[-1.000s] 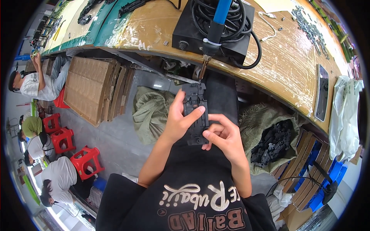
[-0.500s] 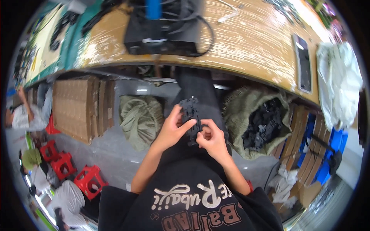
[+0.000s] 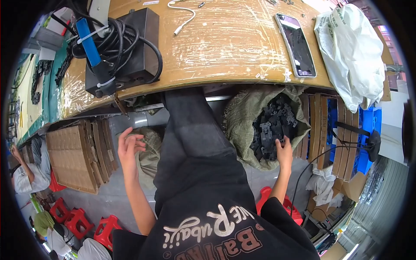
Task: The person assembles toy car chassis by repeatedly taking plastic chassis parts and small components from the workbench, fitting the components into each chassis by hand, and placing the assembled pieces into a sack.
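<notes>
My left hand [image 3: 128,149] is raised at the left with its fingers apart and nothing in them. It is over the edge of a closed olive-green woven sack [image 3: 149,145]. My right hand [image 3: 284,152] reaches into an open olive-green woven sack [image 3: 236,119] at the right. Its thumb and finger are apart, and the fingertips touch the pile of black plastic parts [image 3: 271,130] inside. The tips are partly lost among the dark pieces.
Ahead is a plastic-wrapped workbench [image 3: 225,47] bearing a black box [image 3: 145,30] with coiled cables, a phone [image 3: 297,45] and a white plastic bag [image 3: 349,52]. Flattened cartons [image 3: 71,151] stand left; red stools [image 3: 106,232] sit behind. A person [image 3: 28,173] is at far left.
Both hands have come apart from the black plastic part they held in front of me. The right went to the right-hand sack, the left moved out left. The view has turned rightward.
</notes>
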